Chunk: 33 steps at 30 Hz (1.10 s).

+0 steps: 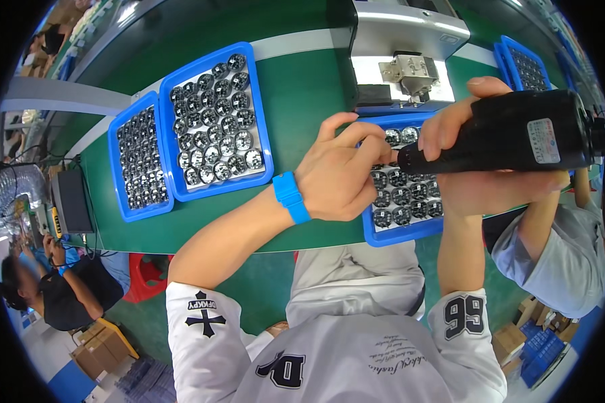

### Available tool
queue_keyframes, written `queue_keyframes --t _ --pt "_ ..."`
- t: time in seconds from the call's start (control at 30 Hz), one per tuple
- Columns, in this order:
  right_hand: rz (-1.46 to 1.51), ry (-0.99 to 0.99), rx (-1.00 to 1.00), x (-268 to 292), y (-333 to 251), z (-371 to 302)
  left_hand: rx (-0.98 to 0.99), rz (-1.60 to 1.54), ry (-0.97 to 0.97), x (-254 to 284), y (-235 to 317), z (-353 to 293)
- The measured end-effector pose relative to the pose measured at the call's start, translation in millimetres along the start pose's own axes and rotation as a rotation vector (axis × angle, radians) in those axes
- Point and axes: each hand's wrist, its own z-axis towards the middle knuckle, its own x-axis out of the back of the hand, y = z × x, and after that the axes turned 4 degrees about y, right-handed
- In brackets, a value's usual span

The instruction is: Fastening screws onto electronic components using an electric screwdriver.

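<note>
Black plastic-looking power tool (504,127) lies across the R side, nose pointing L, above the near blue tray (405,237); R hand (456,126) is wrapped round its body, fingers over the top, palm underneath. L hand (337,173) has fingers bent & tips drawn close together right by the tool's nose, over the tray; can't tell if a small part sits btwn them, nor if the nose touches anything. Tray holds rows of round shiny parts (400,195), dark w/ silvery bits, on a white liner; tool & hands hide some of them. L wrist wears a blue wristband (291,197). Two more blue trays side by side to the L, i.e. the inner tray (261,114) & outer tray (148,213), both full of similar parts. Silver machine (410,25) w/ a metal fixture (415,75) stands just behind the near tray, on the green tabletop (299,87). Another tray (509,60) w/ parts is farther off, upper R. Co-worker in black (81,292) far L, near a red stool (143,279); another co-worker in a grey shirt (558,262) at R. Cardboard boxes (101,350) on the floor, lower L.
</note>
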Motion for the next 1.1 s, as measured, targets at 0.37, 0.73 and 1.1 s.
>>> queue_keyframes --t 0.37,0.73,1.1 --pt "0.092 -0.033 -0.019 3 8 -6 0.000 0.006 -0.006 1 1 2" --pt "0.323 -0.168 -0.071 12 14 -10 -0.051 0.081 0.036 -3 3 -1" --pt "0.438 -0.444 0.189 15 -10 19 -0.085 0.125 0.026 -2 -1 -3"
